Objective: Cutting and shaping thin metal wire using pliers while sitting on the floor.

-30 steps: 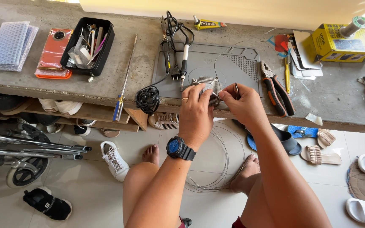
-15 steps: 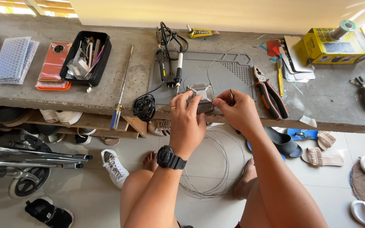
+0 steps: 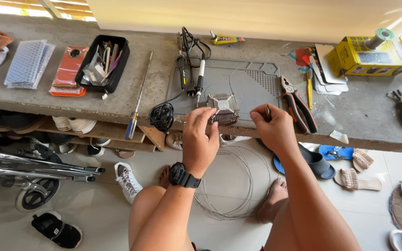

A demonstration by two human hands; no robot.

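My left hand, with a black watch on its wrist, pinches thin wire at the near edge of a round finned metal heatsink that sits on a grey work mat. My right hand is closed around a small thin metal tool and the wire, just right of the heatsink. A large coil of thin wire hangs below my hands, over the floor between my knees.
On the concrete bench: red-handled pliers, a soldering iron with cable, a long screwdriver, a black tray of tools, a yellow box, an orange phone case. Shoes and a wheelchair frame are below.
My two hands have drawn apart: the right hand moved right, away from the heatsink, while the left stayed at its edge. The camera shifted slightly.
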